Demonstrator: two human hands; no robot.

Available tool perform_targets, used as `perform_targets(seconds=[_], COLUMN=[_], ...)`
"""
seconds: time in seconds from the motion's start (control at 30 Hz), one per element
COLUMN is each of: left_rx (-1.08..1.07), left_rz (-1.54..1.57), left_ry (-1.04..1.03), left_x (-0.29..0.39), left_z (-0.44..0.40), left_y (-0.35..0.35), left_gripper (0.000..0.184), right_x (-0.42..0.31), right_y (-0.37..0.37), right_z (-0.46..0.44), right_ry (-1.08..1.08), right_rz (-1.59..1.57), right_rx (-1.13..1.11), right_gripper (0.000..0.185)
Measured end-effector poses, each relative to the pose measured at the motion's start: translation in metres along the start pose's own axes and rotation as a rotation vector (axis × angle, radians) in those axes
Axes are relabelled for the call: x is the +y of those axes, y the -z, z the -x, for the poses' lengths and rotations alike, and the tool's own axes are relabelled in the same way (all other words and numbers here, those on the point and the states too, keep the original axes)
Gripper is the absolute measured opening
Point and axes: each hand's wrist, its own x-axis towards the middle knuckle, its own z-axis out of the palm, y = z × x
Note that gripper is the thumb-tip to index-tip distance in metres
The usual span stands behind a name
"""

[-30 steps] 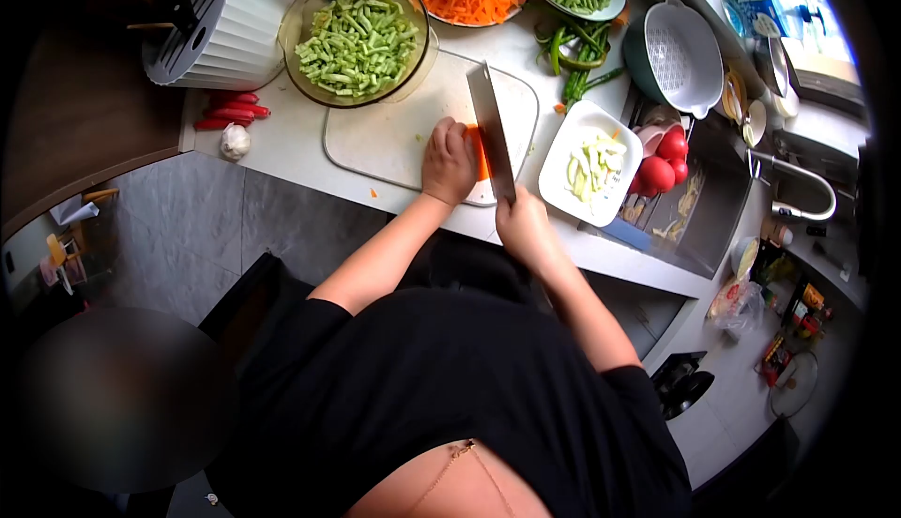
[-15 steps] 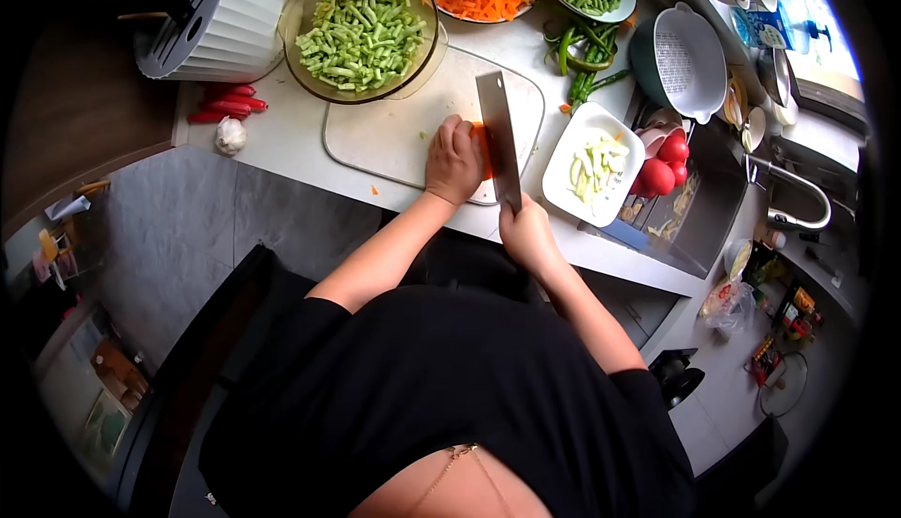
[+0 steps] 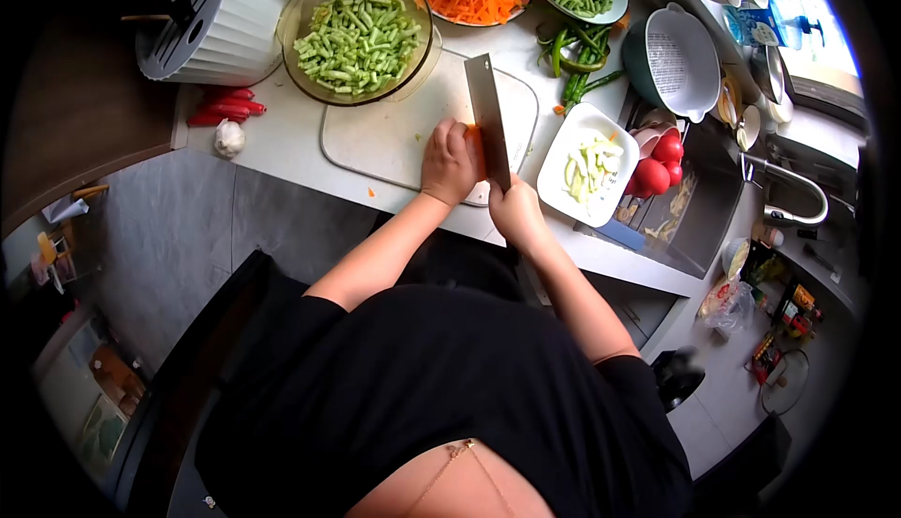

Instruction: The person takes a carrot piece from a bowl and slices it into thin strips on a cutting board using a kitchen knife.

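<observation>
The right hand (image 3: 518, 210) is closed around the handle of the knife (image 3: 486, 114), with no gap that I can see, and the left hand (image 3: 450, 163) has its fingers curled and pressed on an orange piece (image 3: 477, 147), which looks like carrot. This piece lies on the near right part of the cutting board (image 3: 375, 138), between the left hand and the blade. The blade points to the far side; whether its edge touches the board, I cannot tell.

For good cutting, in my judgement, the left fingertips should be tucked back, the knuckles should guide the flat of the blade, and the slices should be even. The piece should be held firmly, because it could roll or slip.

Beyond the work, the glass bowl (image 3: 407, 77) with green cut pieces (image 3: 352, 39) covers the far left corner of the board, so there is less room on that side. The white tray (image 3: 556, 173) with pale strips (image 3: 593, 163) is near, to the right of the knife, and could be bumped by a wide elbow. An orange scrap (image 3: 371, 192) lies at the near counter edge, and farther left lies garlic (image 3: 229, 139).
</observation>
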Motion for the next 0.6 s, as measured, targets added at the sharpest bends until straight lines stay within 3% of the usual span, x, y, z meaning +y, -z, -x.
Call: perform_targets(seconds=[0.13, 0.4, 0.6], left_rx=[-0.003, 0.033, 0.023], left_rz=[-0.011, -0.017, -0.03], left_ry=[0.002, -0.018, -0.023], left_x=[-0.002, 0.003, 0.005], left_z=[0.0, -0.003, -0.003], left_y=[-0.003, 0.0, 0.002], left_gripper=[0.029, 0.028, 0.027], right_x=[0.032, 0.013, 0.038], right_y=[-0.006, -0.016, -0.021], right_z=[0.039, -0.019, 0.022], right_ry=[0.045, 0.087, 0.023], right_rz=[0.029, 0.05, 0.118], right_rx=[-0.028, 0.037, 0.028], right_gripper=[0.017, 0.019, 0.02])
